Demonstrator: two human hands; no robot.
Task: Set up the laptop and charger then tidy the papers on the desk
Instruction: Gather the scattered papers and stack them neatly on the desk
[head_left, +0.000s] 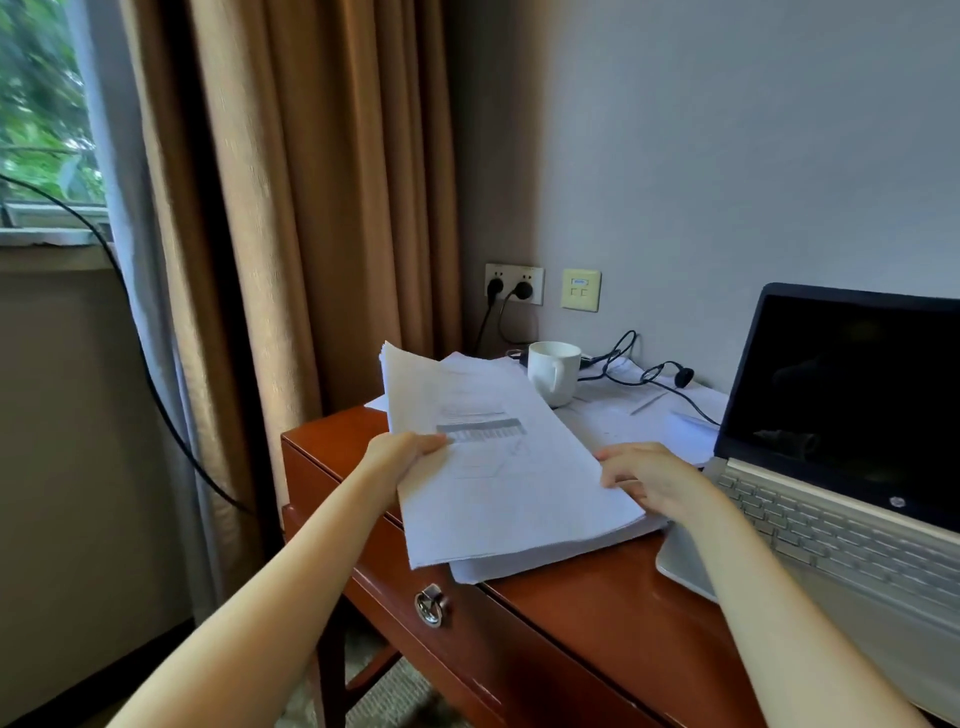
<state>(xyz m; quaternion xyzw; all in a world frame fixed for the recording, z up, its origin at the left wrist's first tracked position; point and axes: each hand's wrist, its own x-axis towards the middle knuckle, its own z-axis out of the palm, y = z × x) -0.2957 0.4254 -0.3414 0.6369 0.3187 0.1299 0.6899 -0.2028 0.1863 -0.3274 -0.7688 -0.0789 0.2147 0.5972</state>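
Head view: the stack of papers sits dead ahead between both hands. Its long axis runs from 11 o'clock to 5 o'clock, with the far end lifted off the surface and the near end over a lower sheaf at the front edge. The left hand pinches the long edge at 9 o'clock, thumb on top. The right hand has its fingers curled round the opposite edge at 3 o'clock, just beside the open, dark laptop. At 1 o'clock from the stack, loose sheets lie under the mug and the charger cable. Judgement: the right hand is nearer those sheets, and the mug must be shifted before they can be gathered.
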